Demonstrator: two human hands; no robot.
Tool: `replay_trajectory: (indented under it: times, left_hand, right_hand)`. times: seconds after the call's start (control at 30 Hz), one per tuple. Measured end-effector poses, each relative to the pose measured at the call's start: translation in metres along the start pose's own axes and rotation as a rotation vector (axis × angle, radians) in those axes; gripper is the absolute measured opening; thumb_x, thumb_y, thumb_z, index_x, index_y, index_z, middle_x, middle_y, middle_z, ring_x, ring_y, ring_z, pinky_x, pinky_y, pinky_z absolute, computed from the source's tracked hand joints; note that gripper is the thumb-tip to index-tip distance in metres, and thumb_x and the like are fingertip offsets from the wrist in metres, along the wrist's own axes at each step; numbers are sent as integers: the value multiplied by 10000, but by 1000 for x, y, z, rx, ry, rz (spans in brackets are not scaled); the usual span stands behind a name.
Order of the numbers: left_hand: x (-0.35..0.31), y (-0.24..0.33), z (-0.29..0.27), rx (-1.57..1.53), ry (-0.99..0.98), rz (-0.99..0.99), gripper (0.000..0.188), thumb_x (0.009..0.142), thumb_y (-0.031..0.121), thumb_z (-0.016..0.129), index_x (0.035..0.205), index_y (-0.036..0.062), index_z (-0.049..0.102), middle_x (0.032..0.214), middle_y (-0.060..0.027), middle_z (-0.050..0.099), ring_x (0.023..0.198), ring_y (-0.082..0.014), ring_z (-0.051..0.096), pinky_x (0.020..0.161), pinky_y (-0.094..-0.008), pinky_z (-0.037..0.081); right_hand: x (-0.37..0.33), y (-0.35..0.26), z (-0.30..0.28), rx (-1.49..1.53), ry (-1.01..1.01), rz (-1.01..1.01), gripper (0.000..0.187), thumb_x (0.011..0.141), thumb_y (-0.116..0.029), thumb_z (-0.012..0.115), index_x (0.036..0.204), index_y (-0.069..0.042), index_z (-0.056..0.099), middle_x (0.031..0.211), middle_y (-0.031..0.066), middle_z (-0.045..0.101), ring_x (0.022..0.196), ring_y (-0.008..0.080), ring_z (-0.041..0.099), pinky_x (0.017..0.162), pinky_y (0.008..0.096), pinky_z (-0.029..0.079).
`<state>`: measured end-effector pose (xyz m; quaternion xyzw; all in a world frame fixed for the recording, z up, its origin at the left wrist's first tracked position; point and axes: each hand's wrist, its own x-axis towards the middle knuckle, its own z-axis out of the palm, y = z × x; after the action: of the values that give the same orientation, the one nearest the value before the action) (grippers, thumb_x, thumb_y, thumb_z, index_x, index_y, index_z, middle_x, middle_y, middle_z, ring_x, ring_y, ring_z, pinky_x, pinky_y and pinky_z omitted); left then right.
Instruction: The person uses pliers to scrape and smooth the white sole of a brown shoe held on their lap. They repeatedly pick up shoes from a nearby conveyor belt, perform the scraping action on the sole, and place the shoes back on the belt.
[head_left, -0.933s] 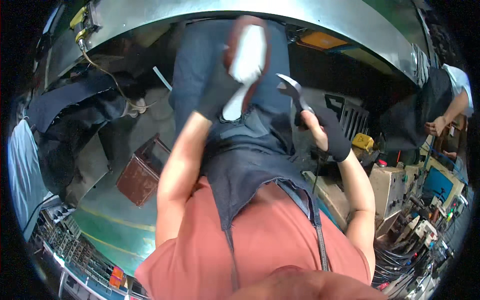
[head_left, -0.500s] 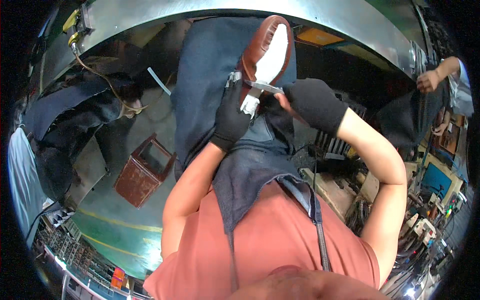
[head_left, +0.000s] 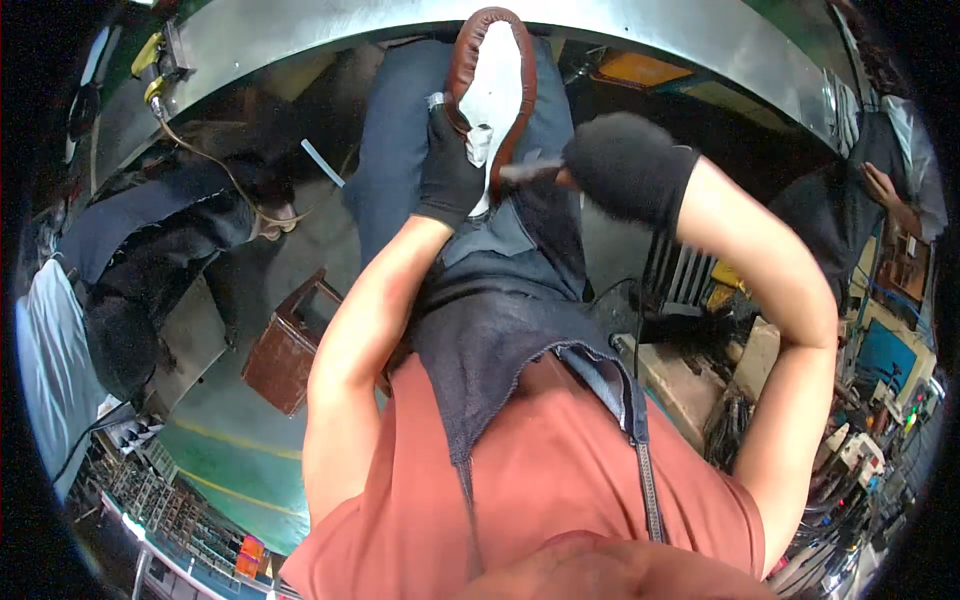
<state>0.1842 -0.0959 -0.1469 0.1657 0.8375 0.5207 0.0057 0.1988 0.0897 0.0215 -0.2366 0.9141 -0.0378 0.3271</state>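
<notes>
A brown leather shoe (head_left: 464,75) lies sole up across my lap, with its white bottom showing and its toe pointing away from me. My left hand (head_left: 448,172), in a black glove with silvery tape at a fingertip, grips its left side near the heel. A crumpled white piece (head_left: 479,146) sticks up from the bottom beside that hand. My right hand (head_left: 625,172), also gloved in black, is closed round a knife (head_left: 530,171), whose blurred blade points left toward the heel end. Whether the blade touches the shoe, I cannot tell.
Ahead runs a curved metal bench edge (head_left: 300,35). A yellow tool (head_left: 150,70) with a hose hangs at its left end. On the left floor stands a brown stool (head_left: 290,350). Other people sit at both sides; one hand (head_left: 880,187) shows at right. Machinery (head_left: 850,460) crowds the lower right.
The shoe has shifted left and away from me and turned straighter, my left hand moving with it. The knife has come off the middle of the shoe to the heel's right side.
</notes>
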Motion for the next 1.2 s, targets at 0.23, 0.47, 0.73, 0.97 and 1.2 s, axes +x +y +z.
replay_trajectory:
  times: [0.23,0.47,0.73,0.97,1.2]
  left_hand:
    - [26,1,-38,-625,-475,-170,674,878,187,577,1411,70,181,1373,-118,361,1228,-229,403,1023,-335,349]
    - [-2,8,-6,43,-275,342,958,705,352,756,1385,0,180,1398,-218,254,1309,-337,270,1088,-408,200]
    - [-11,29,-8,-33,-214,133,878,690,297,764,1336,-14,257,1321,-212,361,1255,-353,343,1059,-416,259]
    - [14,15,-6,-462,-148,-91,718,779,388,693,1288,11,354,1231,-171,453,1131,-290,466,963,-371,355]
    - [24,20,6,-181,-63,-165,465,822,365,644,1099,22,497,1027,-153,597,940,-278,599,800,-352,451]
  right_hand:
    - [-5,-13,85,387,344,-280,330,897,-321,496,833,-10,585,776,180,598,695,344,587,611,396,465]
    - [-32,18,103,943,340,144,332,962,-308,423,874,-11,542,756,10,506,718,95,467,659,263,411]
    - [-8,32,69,199,528,75,327,893,-342,503,798,-40,583,727,169,575,653,355,579,565,408,454]
    - [48,70,122,197,729,9,268,889,-303,515,817,-57,592,746,154,579,663,352,576,573,401,455]
    - [-15,65,86,504,286,113,460,872,-447,510,784,-13,638,681,197,602,579,362,587,526,407,455]
